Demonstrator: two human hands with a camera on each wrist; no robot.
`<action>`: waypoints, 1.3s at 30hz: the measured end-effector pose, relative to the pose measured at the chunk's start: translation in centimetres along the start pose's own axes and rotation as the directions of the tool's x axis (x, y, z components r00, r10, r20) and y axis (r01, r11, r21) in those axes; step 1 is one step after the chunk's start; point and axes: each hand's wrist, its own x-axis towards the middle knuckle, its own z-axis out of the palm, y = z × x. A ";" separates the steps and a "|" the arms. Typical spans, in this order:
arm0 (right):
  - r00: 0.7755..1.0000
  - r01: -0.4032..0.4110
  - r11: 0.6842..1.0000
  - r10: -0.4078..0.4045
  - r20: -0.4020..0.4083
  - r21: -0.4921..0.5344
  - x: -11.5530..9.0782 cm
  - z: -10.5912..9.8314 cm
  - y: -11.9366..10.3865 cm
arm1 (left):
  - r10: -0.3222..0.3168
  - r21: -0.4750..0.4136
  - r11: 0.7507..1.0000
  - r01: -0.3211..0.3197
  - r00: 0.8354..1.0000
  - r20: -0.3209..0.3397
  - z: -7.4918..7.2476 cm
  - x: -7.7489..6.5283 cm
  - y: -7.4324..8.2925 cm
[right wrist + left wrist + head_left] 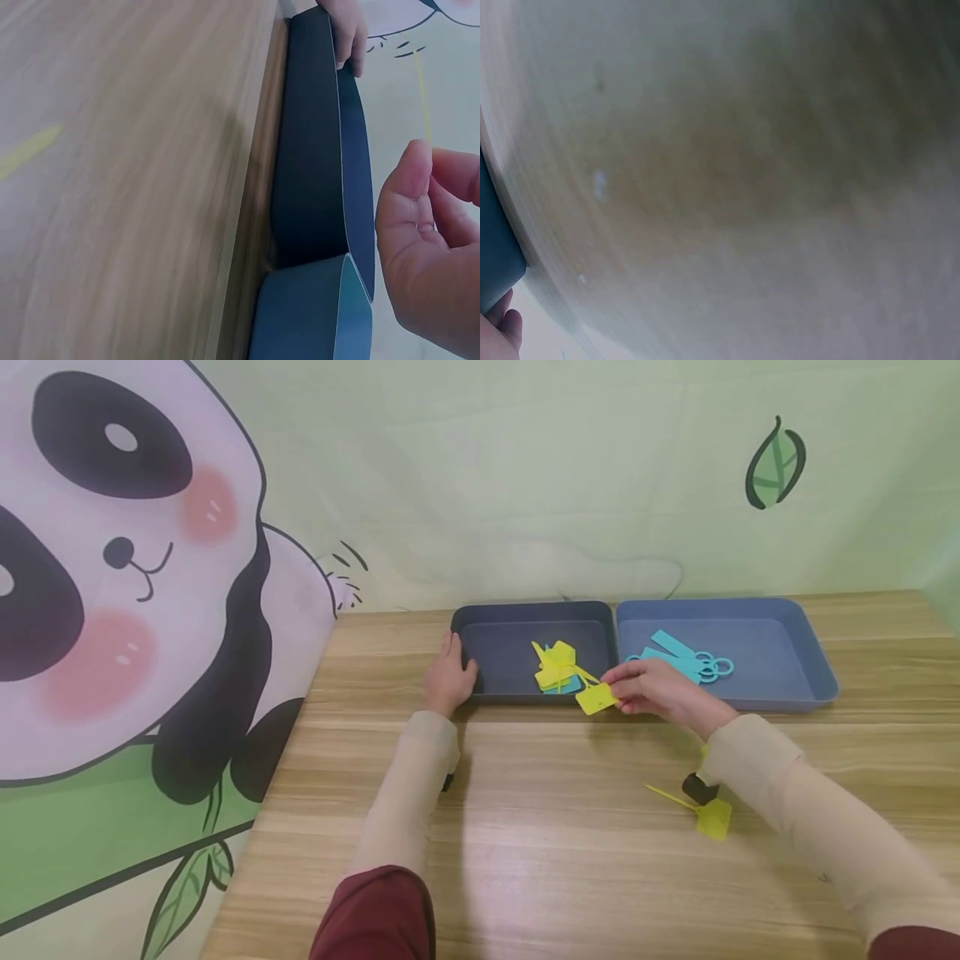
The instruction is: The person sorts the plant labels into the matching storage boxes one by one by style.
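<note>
My right hand [656, 692] pinches a flat yellow plastic tag [596, 698] between thumb and fingertips, above the front right rim of the dark tray [498, 699]. From the right wrist, this tag [423, 97] appears edge-on as a thin yellow line. Inside the dark tray, yellow tags [557, 664] lie in a pile over a light-blue piece [564, 685]. At that tray's left end, my left hand [447, 681] holds the side wall, thumb toward the inside. Only its fingertips [510, 326] show in the left wrist view, by the tray's corner.
A blue tray [813, 668] adjoins the dark one on the right, holding several light-blue tags with rings [678, 656]. Nearer on the wooden table [555, 827], a yellow stemmed tag [714, 818] lies below my right wrist. Behind the trays hangs a panda-printed cloth [450, 485].
</note>
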 end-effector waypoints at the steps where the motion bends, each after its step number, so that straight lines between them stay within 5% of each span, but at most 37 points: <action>1: 1.000 0.002 1.000 -0.002 -0.010 0.007 0.2 0.1 -0.1 | -0.002 0.000 1.000 0.002 1.000 0.001 0.0 0.0 0.0; 24: 0.986 0.050 0.990 -0.028 -0.162 0.130 5.2 1.6 -0.6 | -0.004 -0.001 1.000 0.004 1.000 0.009 -0.2 -0.1 0.1; 39: 0.965 0.033 0.999 -0.028 -0.260 0.015 7.5 2.7 -0.4 | -0.001 -0.009 1.000 0.001 1.000 0.001 -0.1 -0.1 0.1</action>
